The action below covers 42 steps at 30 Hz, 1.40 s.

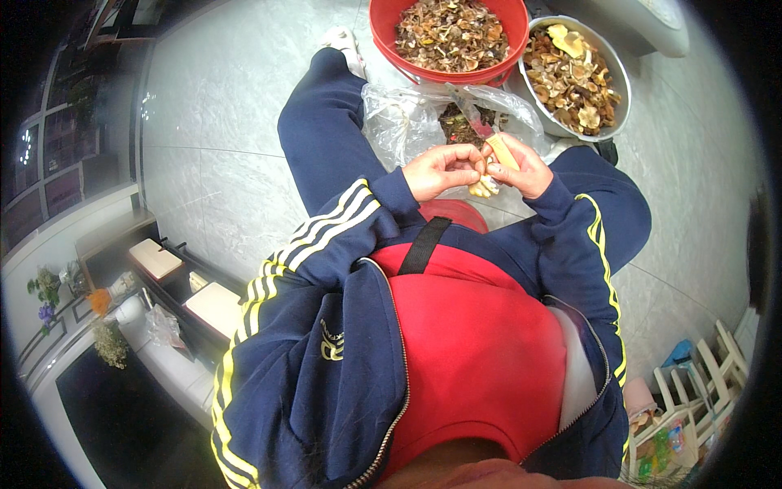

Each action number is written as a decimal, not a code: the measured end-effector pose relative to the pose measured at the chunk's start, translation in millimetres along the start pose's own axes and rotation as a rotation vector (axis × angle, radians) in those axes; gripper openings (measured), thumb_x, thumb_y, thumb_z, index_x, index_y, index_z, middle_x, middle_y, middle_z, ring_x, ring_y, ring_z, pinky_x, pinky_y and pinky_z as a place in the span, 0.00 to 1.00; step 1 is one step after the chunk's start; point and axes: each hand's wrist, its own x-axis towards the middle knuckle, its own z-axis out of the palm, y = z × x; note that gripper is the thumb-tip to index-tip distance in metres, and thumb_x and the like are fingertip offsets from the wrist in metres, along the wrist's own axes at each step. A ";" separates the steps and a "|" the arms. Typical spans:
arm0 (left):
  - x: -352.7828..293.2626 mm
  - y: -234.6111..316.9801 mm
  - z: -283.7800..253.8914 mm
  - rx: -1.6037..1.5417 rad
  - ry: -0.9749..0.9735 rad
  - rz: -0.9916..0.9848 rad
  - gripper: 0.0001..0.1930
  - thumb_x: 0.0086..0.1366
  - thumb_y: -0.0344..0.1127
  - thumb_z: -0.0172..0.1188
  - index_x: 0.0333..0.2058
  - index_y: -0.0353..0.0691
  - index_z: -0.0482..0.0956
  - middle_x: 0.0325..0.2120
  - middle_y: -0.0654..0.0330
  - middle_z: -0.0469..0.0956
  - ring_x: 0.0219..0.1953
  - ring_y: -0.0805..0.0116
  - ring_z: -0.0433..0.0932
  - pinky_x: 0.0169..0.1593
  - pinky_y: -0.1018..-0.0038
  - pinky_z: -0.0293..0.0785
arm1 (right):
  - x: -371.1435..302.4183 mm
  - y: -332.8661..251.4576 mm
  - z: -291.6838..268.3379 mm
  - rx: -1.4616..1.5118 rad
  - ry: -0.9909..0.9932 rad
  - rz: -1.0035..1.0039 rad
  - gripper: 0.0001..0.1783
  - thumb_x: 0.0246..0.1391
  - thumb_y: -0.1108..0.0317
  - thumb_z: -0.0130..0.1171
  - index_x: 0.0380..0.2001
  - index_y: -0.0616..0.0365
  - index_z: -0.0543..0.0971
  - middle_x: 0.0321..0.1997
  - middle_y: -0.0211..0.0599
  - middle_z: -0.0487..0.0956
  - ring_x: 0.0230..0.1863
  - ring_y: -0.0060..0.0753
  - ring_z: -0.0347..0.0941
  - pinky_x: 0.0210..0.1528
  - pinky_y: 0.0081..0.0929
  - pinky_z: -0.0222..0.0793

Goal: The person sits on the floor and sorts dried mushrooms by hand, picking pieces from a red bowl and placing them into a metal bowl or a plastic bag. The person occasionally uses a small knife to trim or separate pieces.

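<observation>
My left hand pinches a small pale-yellow mushroom between thumb and fingers, above my lap. Close against it, my right hand is closed around the yellow handle of a knife. The knife's blade points away from me and to the left, with a reddish patch near the handle. Both hands' fingertips meet at the mushroom, so part of it is hidden. Just beyond them a clear plastic bag lies spread on the floor, with dark scraps in it.
Past the bag stands a red bucket full of cut mushrooms. Right of it is a silver pot of larger mushroom pieces. A wooden rack stands at the lower right, an open drawer at the left. Grey tiles cover the floor.
</observation>
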 end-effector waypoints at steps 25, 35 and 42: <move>12.6 -19.1 -11.3 0.512 0.448 0.310 0.12 0.64 0.35 0.52 0.42 0.34 0.77 0.38 0.59 0.76 0.42 0.72 0.73 0.49 0.76 0.66 | 4.9 8.7 -5.0 -0.060 0.148 -0.002 0.09 0.55 0.64 0.57 0.36 0.54 0.71 0.27 0.20 0.68 0.24 0.10 0.61 0.24 0.12 0.56; 12.0 -27.2 10.4 0.350 0.449 0.131 0.12 0.55 0.31 0.63 0.36 0.33 0.74 0.35 0.59 0.74 0.36 0.70 0.76 0.38 0.77 0.75 | 12.9 26.1 -2.8 -0.014 0.188 -0.023 0.11 0.58 0.62 0.54 0.39 0.56 0.70 0.24 0.21 0.68 0.23 0.11 0.62 0.23 0.12 0.56; 10.1 -34.3 -5.9 -0.287 0.458 -0.100 0.08 0.60 0.29 0.57 0.38 0.36 0.73 0.35 0.62 0.75 0.37 0.70 0.76 0.42 0.74 0.74 | 11.2 24.1 -1.4 -0.041 0.301 -0.057 0.10 0.60 0.63 0.50 0.40 0.56 0.70 0.24 0.22 0.68 0.23 0.11 0.60 0.24 0.12 0.55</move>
